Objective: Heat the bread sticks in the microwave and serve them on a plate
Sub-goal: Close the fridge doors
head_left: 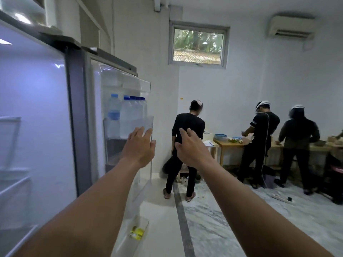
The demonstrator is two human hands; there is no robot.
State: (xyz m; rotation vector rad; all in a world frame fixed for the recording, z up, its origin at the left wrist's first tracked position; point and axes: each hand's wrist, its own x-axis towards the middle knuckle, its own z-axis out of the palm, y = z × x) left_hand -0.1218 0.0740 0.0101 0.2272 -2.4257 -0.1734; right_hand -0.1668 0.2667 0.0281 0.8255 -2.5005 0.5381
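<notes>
Standing at the open fridge, lit inside. Facing its swung-out door, passing the water bottles racked there. Stretching out the left hand just beside that door shelf and the right hand in open air, fingers straight and spread, holding nothing. Not spotting bread sticks, microwave or plate anywhere. Judging fetching, heating and serving as all to come.
</notes>
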